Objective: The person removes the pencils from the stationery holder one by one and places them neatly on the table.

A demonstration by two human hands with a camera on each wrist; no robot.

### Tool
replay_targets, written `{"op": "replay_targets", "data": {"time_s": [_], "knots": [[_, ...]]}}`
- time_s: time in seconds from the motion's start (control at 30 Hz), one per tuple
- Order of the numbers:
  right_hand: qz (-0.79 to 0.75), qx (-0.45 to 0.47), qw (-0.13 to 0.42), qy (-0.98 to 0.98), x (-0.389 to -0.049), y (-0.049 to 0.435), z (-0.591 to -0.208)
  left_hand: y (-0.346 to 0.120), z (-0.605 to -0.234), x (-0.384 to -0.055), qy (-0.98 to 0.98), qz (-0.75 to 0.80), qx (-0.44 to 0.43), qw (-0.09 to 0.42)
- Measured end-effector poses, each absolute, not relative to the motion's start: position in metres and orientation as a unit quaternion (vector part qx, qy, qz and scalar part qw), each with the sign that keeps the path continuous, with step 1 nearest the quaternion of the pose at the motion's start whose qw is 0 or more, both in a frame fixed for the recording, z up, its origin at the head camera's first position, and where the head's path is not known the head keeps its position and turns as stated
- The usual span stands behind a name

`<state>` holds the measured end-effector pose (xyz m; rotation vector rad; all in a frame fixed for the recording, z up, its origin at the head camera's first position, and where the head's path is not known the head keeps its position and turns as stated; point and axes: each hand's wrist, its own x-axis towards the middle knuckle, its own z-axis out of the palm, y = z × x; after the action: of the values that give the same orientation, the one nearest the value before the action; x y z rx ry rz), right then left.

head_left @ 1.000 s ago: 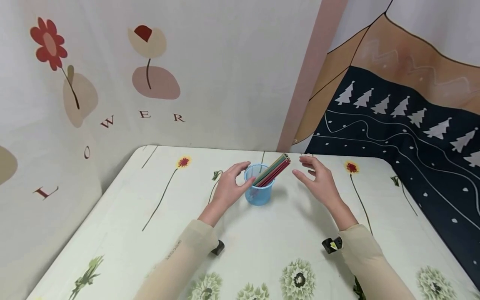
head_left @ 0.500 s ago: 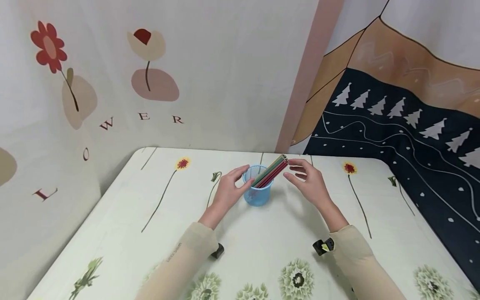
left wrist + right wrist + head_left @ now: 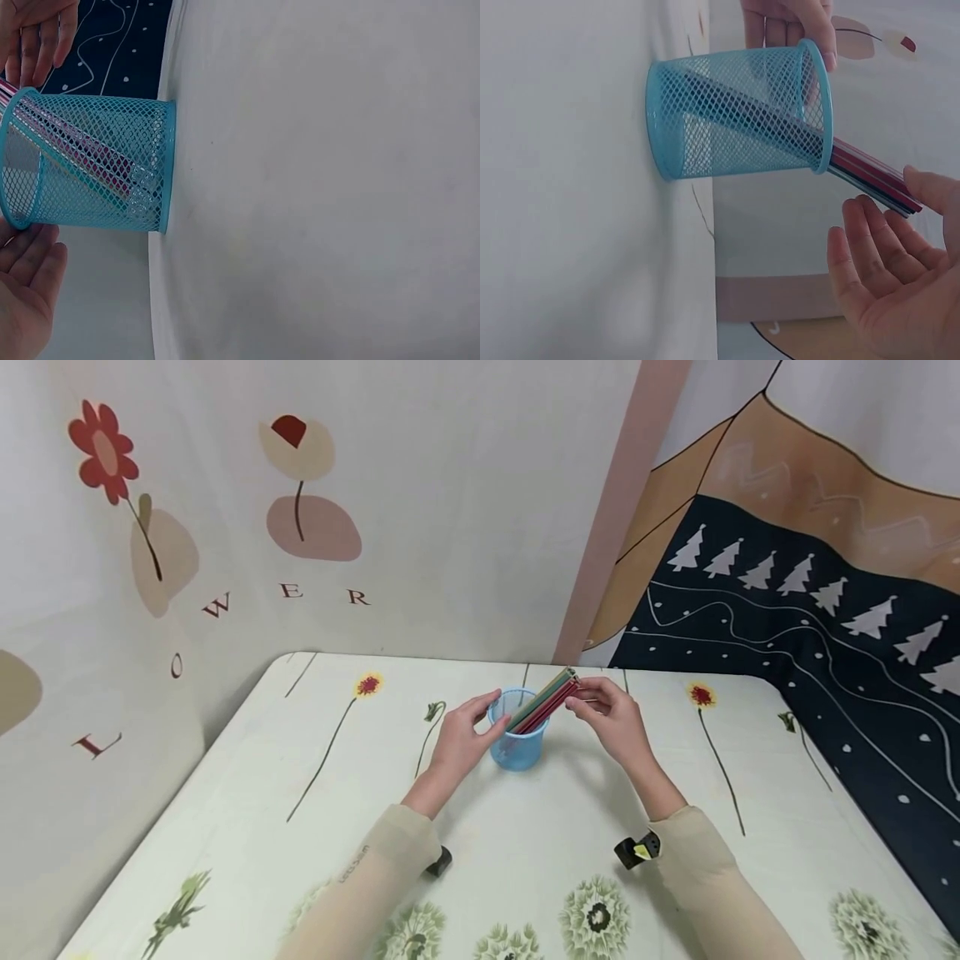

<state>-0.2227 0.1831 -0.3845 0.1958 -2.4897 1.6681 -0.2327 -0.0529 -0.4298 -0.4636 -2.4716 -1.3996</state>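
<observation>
A blue mesh pen holder [image 3: 517,752] stands upright on the table. A bundle of pencils [image 3: 543,702], dark red and green, leans in it toward the right, their upper ends above the rim. At the holder's left side, my left hand [image 3: 459,745] holds its rim, thumb in front and fingers along the far side. My right hand [image 3: 617,720] is at the upper ends of the pencils, its thumb against them and its fingers curved on the other side. Through the mesh in the left wrist view, the lower pencil ends [image 3: 124,184] rest near the base.
The table [image 3: 525,843] has a white cloth printed with flowers. Behind it hangs a pale curtain [image 3: 450,527] with flower prints, and to the right a dark cloth [image 3: 750,610] with white trees. Small black devices sit at both wrists.
My right hand has moved left to the pencils' upper ends, and its thumb and fingers have closed in on them. The left hand and pen holder have stayed in place.
</observation>
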Motion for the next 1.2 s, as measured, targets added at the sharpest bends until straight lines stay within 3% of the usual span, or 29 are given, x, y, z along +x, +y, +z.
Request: {"op": "replay_targets", "data": {"time_s": [1.2], "knots": [[0.622,0.029,0.073,-0.779,-0.2260,0.1724,-0.3800,-0.0532,-0.4315,-0.2344,-0.865,-0.449,-0.167,0.148]]}}
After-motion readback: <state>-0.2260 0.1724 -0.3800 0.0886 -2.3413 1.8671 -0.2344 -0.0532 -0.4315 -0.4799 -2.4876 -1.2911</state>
